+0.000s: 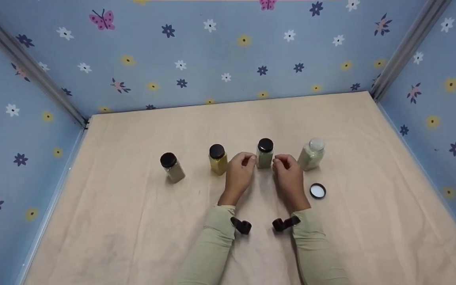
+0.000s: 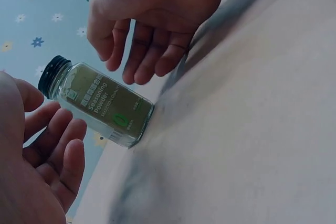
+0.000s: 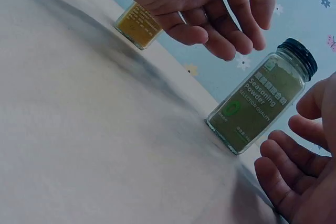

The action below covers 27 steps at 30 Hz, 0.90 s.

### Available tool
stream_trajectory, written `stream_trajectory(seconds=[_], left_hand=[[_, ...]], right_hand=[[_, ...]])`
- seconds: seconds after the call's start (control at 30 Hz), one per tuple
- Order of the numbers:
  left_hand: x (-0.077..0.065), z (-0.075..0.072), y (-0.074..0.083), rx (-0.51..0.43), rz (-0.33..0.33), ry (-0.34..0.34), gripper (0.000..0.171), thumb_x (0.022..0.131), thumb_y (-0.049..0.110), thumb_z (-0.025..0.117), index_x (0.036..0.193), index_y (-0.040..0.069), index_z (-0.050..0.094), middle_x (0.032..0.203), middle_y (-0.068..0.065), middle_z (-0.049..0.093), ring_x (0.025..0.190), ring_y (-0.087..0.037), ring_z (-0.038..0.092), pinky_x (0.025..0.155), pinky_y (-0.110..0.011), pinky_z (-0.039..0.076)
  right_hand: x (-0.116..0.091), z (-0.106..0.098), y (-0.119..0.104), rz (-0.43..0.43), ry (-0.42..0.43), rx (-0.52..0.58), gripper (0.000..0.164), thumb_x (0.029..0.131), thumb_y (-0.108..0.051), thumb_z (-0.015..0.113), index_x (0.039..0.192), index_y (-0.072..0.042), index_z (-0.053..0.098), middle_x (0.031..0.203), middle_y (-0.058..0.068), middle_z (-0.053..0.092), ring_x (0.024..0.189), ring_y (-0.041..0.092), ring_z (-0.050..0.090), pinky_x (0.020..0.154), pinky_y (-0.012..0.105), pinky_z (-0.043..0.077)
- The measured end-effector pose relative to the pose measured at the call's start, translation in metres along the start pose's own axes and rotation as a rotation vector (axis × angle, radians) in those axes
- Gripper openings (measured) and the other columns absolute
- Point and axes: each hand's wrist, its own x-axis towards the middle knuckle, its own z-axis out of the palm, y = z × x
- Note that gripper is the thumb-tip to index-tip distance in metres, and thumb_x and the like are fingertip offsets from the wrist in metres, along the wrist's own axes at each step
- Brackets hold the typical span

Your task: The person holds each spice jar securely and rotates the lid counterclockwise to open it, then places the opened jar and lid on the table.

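A glass jar of green seasoning powder (image 1: 265, 158) stands upright between the two hands, its black lid on and its label facing the wrist cameras. Just left of it is the left hand (image 1: 240, 172), fingers loosely bent. The right hand (image 1: 288, 172) mirrors it on the other side, thumb near the fingertips. In the left wrist view a gap shows between the jar (image 2: 107, 103) and the fingers of the left hand (image 2: 37, 156). Likewise, the right wrist view shows the jar (image 3: 257, 103) beside the curved fingers of the right hand (image 3: 299, 166), with nothing held.
Left of the hands stand a yellow-filled jar (image 1: 218, 160) and a brownish one (image 1: 173, 168), both black-lidded. A pale green jar (image 1: 311, 155) without a black lid stands close by the right hand. A black lid (image 1: 318, 191) lies inside-up on the beige cloth (image 1: 152, 237).
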Motion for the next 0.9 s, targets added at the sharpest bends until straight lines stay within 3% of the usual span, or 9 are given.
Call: stream_trajectory(seconds=[0.17,0.37,0.47,0.7,0.9], left_hand=[[0.004,0.001,0.001,0.000,-0.016,0.011,0.017,0.095,0.013,0.062,0.107,0.006,0.071,0.101,-0.002,0.066,0.088,-0.014,0.062,0.082,-0.030,0.051],[0.010,0.000,0.000,-0.004,0.024,0.041,0.019,0.094,0.012,0.061,0.109,0.004,0.070,0.103,-0.004,0.064,0.090,-0.015,0.063,0.085,-0.030,0.051],[0.013,-0.001,0.000,-0.019,0.012,0.042,0.020,0.095,0.013,0.061,0.112,0.004,0.069,0.106,-0.005,0.063,0.094,-0.017,0.063,0.089,-0.032,0.050],[0.015,-0.001,-0.001,-0.044,-0.024,0.004,0.027,0.096,0.012,0.062,0.121,0.003,0.066,0.118,-0.008,0.062,0.108,-0.020,0.062,0.094,-0.035,0.050],[0.019,0.002,-0.003,-0.105,-0.004,-0.033,0.038,0.098,0.009,0.060,0.135,0.002,0.061,0.130,-0.009,0.062,0.118,-0.020,0.060,0.096,-0.031,0.049]], right_hand=[[0.001,0.002,0.005,0.002,-0.032,-0.042,0.025,0.100,-0.016,0.060,0.120,-0.005,0.068,0.115,0.009,0.067,0.108,0.019,0.060,0.095,0.034,0.047],[0.003,0.006,0.005,-0.027,-0.048,-0.078,0.030,0.099,-0.016,0.061,0.126,-0.004,0.067,0.121,0.010,0.067,0.112,0.021,0.060,0.098,0.036,0.045],[0.003,0.006,0.005,-0.020,-0.064,-0.106,0.035,0.099,-0.019,0.061,0.130,-0.004,0.065,0.127,0.011,0.066,0.119,0.021,0.058,0.103,0.037,0.043],[0.001,0.004,0.006,0.024,-0.084,-0.148,0.039,0.101,-0.024,0.059,0.134,-0.005,0.063,0.133,0.010,0.063,0.128,0.023,0.055,0.109,0.038,0.039],[0.004,0.003,0.007,0.012,-0.087,-0.147,0.036,0.100,-0.024,0.060,0.131,-0.006,0.067,0.129,0.009,0.066,0.124,0.022,0.057,0.107,0.038,0.041]])
